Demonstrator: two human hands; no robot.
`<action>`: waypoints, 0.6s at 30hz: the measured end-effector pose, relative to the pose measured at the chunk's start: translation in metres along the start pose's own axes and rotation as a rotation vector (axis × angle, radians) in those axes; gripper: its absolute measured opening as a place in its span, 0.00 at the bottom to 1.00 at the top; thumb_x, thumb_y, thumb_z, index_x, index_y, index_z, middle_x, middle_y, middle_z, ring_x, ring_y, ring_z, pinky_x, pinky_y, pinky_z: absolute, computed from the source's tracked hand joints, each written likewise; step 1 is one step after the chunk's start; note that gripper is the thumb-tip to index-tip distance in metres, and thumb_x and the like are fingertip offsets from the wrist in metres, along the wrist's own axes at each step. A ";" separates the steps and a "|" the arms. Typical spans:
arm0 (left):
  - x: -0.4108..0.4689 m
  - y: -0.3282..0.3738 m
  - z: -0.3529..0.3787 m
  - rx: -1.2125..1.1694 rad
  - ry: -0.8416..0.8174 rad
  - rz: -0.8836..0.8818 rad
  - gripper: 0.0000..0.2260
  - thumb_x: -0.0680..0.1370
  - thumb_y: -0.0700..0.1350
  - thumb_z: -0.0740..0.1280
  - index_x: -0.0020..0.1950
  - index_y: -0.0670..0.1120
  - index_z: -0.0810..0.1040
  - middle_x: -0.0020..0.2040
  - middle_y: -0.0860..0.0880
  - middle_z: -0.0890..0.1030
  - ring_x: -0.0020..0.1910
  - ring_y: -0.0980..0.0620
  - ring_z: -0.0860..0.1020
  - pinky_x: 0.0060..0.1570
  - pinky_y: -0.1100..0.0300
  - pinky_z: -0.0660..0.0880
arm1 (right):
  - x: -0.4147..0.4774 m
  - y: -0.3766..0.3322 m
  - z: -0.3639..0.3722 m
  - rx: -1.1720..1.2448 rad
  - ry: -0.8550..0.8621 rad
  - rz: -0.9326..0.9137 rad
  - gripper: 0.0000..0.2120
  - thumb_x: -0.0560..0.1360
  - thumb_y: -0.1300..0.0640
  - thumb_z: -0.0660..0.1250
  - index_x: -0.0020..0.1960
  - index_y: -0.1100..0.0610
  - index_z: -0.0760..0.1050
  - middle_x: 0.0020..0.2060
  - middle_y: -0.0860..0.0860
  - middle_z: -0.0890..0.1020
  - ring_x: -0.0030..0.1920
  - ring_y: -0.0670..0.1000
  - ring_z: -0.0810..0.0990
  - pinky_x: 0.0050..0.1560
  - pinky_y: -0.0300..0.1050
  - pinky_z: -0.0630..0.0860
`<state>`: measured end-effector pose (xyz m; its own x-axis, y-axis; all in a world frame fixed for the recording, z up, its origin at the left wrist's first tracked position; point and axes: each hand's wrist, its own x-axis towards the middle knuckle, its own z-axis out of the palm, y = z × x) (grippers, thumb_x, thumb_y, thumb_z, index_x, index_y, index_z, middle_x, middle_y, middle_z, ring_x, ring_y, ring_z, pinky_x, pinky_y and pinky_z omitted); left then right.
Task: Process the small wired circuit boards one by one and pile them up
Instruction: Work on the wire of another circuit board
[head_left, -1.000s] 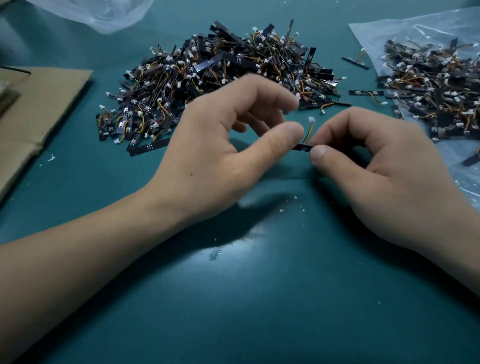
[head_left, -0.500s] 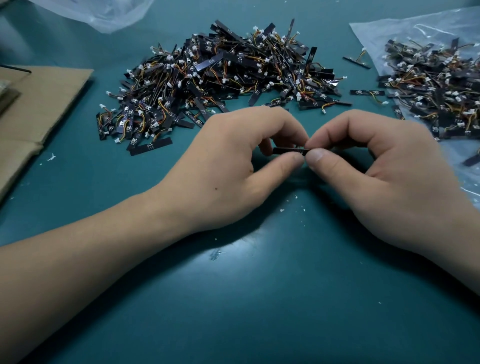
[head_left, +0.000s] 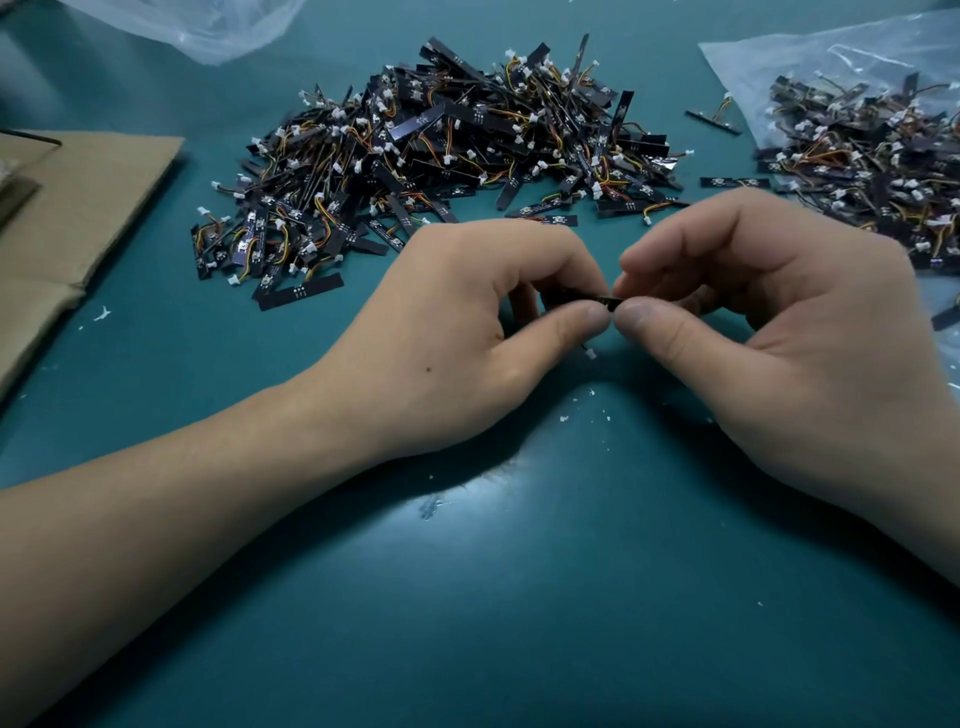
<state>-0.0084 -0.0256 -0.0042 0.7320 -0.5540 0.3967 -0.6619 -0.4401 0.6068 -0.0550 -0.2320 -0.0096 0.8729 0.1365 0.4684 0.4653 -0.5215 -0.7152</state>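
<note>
Left hand (head_left: 457, 332), right hand (head_left: 779, 338) pinch board (head_left: 605, 300); pile (head_left: 441, 156) behind, cardboard (head_left: 88, 208) left.

The left hand (head_left: 467, 332) and right hand (head_left: 769, 338) meet almost thumb-tip to thumb-tip, fingers curled. Each pinches one end of a small circuit board (head_left: 597, 300).

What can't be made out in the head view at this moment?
Head view only:
- circuit board: only a dark sliver shows; the fingers of the left hand and right hand, which pinch it, hide the rest.
- right pile on the plastic bag: cut off by the right edge.
- cardboard: cut off by the left edge.
- print on boards in the middle pile: too small to read.
</note>
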 end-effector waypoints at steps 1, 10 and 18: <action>0.000 0.000 0.000 -0.012 0.000 -0.010 0.02 0.79 0.45 0.73 0.49 0.48 0.84 0.40 0.60 0.81 0.38 0.57 0.78 0.41 0.71 0.70 | 0.000 0.000 0.000 -0.001 -0.002 -0.003 0.09 0.77 0.59 0.74 0.52 0.47 0.78 0.46 0.45 0.85 0.45 0.51 0.85 0.45 0.52 0.81; 0.001 0.002 -0.002 -0.039 0.050 -0.053 0.04 0.77 0.46 0.76 0.46 0.48 0.82 0.37 0.63 0.78 0.37 0.59 0.78 0.40 0.73 0.70 | 0.001 0.000 0.000 -0.045 -0.022 0.031 0.09 0.77 0.59 0.72 0.51 0.46 0.77 0.44 0.45 0.84 0.40 0.52 0.82 0.41 0.50 0.78; 0.001 0.001 -0.002 -0.024 0.032 -0.074 0.04 0.76 0.47 0.76 0.45 0.50 0.83 0.36 0.63 0.79 0.36 0.59 0.78 0.39 0.71 0.71 | 0.002 -0.003 0.001 -0.010 -0.019 0.062 0.09 0.75 0.58 0.74 0.48 0.47 0.77 0.43 0.46 0.84 0.41 0.53 0.83 0.40 0.54 0.78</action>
<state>-0.0083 -0.0249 -0.0016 0.7838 -0.4978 0.3713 -0.6019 -0.4617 0.6515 -0.0547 -0.2296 -0.0073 0.9028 0.1197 0.4131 0.4087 -0.5380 -0.7373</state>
